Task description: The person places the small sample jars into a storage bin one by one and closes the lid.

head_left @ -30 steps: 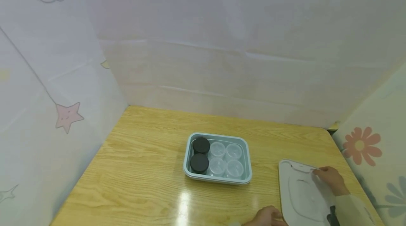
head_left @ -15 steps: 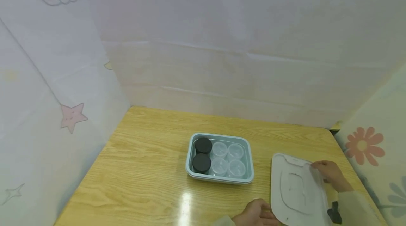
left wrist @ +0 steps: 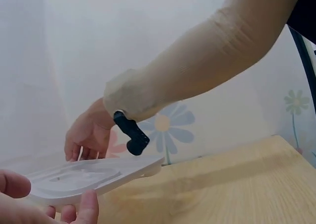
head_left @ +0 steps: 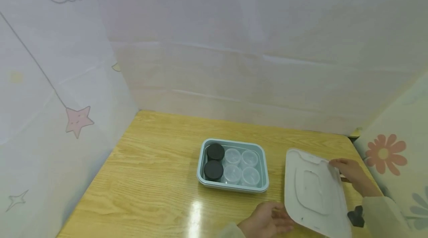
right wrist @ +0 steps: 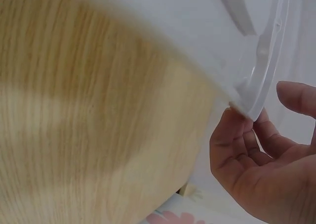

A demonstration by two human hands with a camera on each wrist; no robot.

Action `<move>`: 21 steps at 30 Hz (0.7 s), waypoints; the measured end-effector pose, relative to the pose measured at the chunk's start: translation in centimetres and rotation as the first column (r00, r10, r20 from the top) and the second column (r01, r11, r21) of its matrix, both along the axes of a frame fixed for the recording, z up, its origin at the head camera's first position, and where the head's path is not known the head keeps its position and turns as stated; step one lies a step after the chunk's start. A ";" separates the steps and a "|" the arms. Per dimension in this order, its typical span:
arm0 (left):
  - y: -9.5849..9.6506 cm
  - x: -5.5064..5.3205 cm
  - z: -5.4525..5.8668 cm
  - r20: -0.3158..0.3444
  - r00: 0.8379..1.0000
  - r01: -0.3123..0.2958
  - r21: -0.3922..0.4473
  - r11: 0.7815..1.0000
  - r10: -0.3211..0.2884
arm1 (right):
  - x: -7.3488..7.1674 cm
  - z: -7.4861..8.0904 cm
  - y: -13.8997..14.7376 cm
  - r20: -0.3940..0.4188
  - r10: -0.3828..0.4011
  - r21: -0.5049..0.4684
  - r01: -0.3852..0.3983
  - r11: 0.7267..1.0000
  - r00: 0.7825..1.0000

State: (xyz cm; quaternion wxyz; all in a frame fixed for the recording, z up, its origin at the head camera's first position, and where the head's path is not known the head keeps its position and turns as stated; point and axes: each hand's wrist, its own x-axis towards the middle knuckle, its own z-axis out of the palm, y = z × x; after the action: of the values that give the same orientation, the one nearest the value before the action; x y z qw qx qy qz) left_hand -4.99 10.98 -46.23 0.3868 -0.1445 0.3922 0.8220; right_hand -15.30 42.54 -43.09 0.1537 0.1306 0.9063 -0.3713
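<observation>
White lid [head_left: 314, 193] held off the wooden surface [head_left: 150, 178], tilted, to the right of the tray [head_left: 232, 185]; lid and tray apart, not touching. Left hand [head_left: 267, 221] at the lid's near-left edge; left wrist view shows thumb above and fingers [left wrist: 89, 209] below the rim, pinching it. Right hand [head_left: 349, 175] at the lid's far-right edge; right wrist view shows the rim resting on the fingertips [right wrist: 237, 130], fingers loosely bent beneath, thumb apart from the edge; a full grip cannot be confirmed there. Pale blue tray sits flat near the middle of the surface; inside, two black-capped jars [head_left: 214, 160] in the left column, four clear cups [head_left: 241, 165] in a two-by-two block to their right. Patterned curtain panels [head_left: 50, 93] enclose the surface on three sides.
</observation>
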 end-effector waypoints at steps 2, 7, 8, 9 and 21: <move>-0.5 -0.2 0.3 -0.039 0.999 0.009 0.023 1.000 -0.008 | 0.0 0.3 0.0 -0.012 0.007 -0.009 -0.007 1.000 1.000; -1.9 -0.9 1.3 -0.140 0.989 0.048 0.062 0.997 -0.039 | 0.0 0.9 -0.3 -0.036 0.028 -0.042 -0.030 0.999 0.999; -2.1 -1.0 1.5 -0.154 0.988 0.043 0.060 0.997 -0.033 | 0.0 0.9 -0.5 -0.041 0.030 -0.053 -0.032 0.998 0.999; -2.4 -1.2 1.8 -0.163 0.986 0.038 0.056 0.998 -0.028 | 0.0 1.0 -0.7 -0.043 0.030 -0.065 -0.033 0.997 0.999; -5.1 -3.2 3.3 -0.244 0.968 -0.087 -0.093 0.992 0.062 | 0.1 1.5 -2.9 -0.073 0.016 -0.200 -0.031 0.979 0.997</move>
State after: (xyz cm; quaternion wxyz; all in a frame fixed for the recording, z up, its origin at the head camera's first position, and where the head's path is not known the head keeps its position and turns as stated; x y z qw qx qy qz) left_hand -8.24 5.91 -42.95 0.2972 -0.0780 0.4723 0.8262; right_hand -15.18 39.60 -41.60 0.1381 0.0904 0.8706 -0.4635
